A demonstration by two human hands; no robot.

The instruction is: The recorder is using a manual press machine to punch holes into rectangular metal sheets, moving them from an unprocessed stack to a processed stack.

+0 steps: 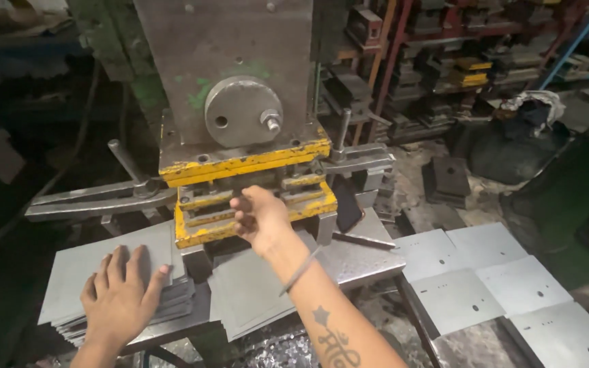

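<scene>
Press: the grey machine (230,61) with its round steel boss rises straight ahead of me, so the die sits at arm's reach.
Die: the yellow-edged die set (253,194) is slotted open toward me, which is why my right hand goes in from the front.
Surface: the steel surface (363,255) below the die carries the sheets on both sides of it.
Punched sheets: grey plates with small holes (485,279) lie spread out flat to my right, apart from the rest.
Stack: a pile of grey sheets (76,272) sits on the left.
Left hand: my left hand (123,294) lies flat on that stack, fingers spread and gripping nothing, steadying it.
Right hand: my right hand (260,217) is at the die mouth, fingers curled; I cannot tell whether they hold a sheet.
</scene>
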